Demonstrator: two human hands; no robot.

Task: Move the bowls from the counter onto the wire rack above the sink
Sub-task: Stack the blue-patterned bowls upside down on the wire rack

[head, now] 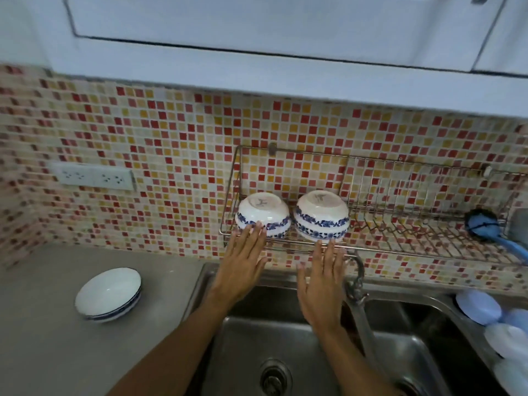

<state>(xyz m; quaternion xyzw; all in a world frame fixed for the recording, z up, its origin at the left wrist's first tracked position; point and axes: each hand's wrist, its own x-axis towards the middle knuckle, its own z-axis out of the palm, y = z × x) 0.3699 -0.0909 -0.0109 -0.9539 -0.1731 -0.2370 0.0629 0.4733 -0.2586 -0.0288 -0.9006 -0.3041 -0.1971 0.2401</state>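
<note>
Already we have two blue-and-white bowls sitting upside down on the wire rack (pixel 371 247), side by side at the centre of the frame: the left bowl (pixel 263 214) and the right bowl (pixel 322 215), nearly touching each other. Our left hand (pixel 243 270) is flat and open, fingers spread, its fingertips at the lower edge of the left bowl; whether they touch it we cannot tell. Our right hand (pixel 321 284) is open too, fingers straight, its tips just below the right bowl and gripping nothing.

What remains is the stack of bowls (pixel 110 294) on the grey counter (pixel 43 324) at the lower left of the frame. We count two in it, nested and mouth up, though the lower one shows only as a rim. That stack lies down and to the left of both hands, well apart from them, and our left hand is clearly the nearer; the reach should run leftward across the sink (pixel 257 338) edge.

Free rack space lies to the right of the placed pair, before the blue brush (pixel 485 224) at the far right.
</note>
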